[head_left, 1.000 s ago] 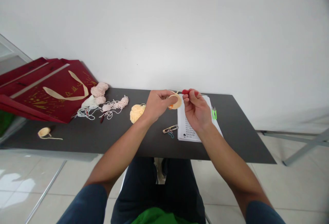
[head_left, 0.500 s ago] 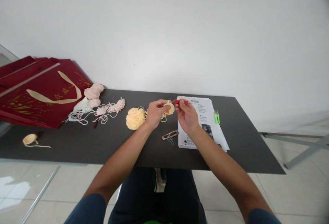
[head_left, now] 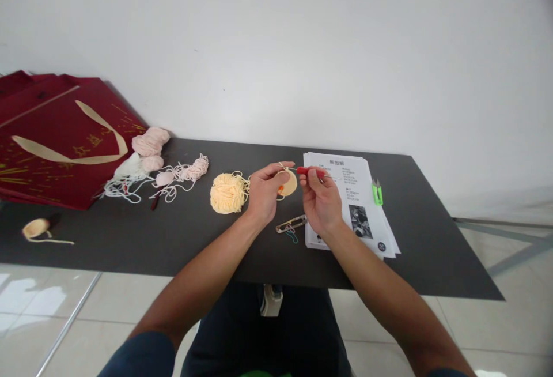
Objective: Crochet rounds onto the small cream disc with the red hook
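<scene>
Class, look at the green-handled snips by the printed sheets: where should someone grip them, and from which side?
Probably by the green handle, coming from the near right. The snips lie with their pointed metal tips facing away from the person, and the printed sheets spread to their left.

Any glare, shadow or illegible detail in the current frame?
Head view: reflections on the floor tiles at lower left. Head view: soft shadow beside the small cream piece; upper right corner darkened. Head view: fine print on the papers and texture of the pale yellow piece in the left hand hard to make out.
</scene>
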`<state>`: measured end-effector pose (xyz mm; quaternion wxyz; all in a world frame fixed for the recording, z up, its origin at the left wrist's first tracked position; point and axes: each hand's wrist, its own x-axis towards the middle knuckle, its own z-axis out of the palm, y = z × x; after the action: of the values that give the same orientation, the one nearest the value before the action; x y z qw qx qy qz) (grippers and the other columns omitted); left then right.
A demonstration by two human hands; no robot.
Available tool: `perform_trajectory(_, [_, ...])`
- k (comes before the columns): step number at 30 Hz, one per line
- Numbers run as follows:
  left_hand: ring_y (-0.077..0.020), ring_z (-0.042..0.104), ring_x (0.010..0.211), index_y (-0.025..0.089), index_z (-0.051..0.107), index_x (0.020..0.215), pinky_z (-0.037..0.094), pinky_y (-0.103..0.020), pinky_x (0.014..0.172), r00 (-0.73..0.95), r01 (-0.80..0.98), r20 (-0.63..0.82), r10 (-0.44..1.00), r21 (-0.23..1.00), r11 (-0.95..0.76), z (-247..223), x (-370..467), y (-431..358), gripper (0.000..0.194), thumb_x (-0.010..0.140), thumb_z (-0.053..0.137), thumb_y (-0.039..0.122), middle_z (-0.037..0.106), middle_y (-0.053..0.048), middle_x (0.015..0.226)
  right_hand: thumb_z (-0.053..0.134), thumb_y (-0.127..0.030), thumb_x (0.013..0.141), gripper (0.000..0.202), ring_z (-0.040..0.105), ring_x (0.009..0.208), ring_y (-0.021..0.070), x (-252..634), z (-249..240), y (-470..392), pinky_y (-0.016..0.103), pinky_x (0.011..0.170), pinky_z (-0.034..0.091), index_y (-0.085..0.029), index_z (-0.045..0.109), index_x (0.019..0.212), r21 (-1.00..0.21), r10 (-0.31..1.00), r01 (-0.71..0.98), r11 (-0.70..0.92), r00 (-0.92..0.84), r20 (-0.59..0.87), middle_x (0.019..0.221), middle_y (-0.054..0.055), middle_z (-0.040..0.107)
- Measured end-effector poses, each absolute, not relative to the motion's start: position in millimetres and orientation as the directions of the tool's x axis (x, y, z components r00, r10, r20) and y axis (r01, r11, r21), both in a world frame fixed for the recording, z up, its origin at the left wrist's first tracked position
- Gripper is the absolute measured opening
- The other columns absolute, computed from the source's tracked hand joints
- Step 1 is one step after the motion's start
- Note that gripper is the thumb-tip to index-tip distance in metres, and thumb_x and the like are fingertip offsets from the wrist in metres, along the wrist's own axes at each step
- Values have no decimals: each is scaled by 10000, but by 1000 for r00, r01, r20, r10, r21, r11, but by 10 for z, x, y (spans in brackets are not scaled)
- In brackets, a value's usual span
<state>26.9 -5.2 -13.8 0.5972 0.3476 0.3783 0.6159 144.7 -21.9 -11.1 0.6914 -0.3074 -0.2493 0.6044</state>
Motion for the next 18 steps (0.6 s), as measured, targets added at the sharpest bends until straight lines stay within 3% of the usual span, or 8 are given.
perform_trajectory(3, [-83,602,692,185,814,897,468,-228,653,-68,-478,-5,998,878,-28,-156,282,-59,196,726,823,281,762,-39,986,884,-331,792,201,684,742,55,1449,-122,-226,148,757,621,-233,734,884,-735,987,-672,87,157,-27,892,-26,806])
perform_trajectory(8, [-77,548,641,214,800,1056,446,-218,621,-54,-444,30,998,894,-51,-150,288,-77,335,723,825,253,656,29,767,878,-341,795,206,683,747,66,1489,-143,-220,176,770,626,-240,727,893,-755,983,-649,92,178,-33,912,-22,802])
perform_trajectory(12, [-60,508,605,220,794,1064,416,-206,584,-72,-409,36,997,910,-63,-124,269,-88,352,712,791,205,621,50,745,864,-332,811,181,687,754,74,1495,-153,-244,183,739,624,-248,727,895,-767,983,-633,106,181,-14,907,-22,800])
perform_trajectory(18, [-78,563,648,228,762,1194,460,-220,617,-50,-354,28,998,934,-44,-86,235,-101,525,672,815,208,651,42,797,847,-360,831,171,683,751,83,1469,-132,-304,207,742,613,-257,728,898,-800,985,-586,127,168,33,901,-15,797])
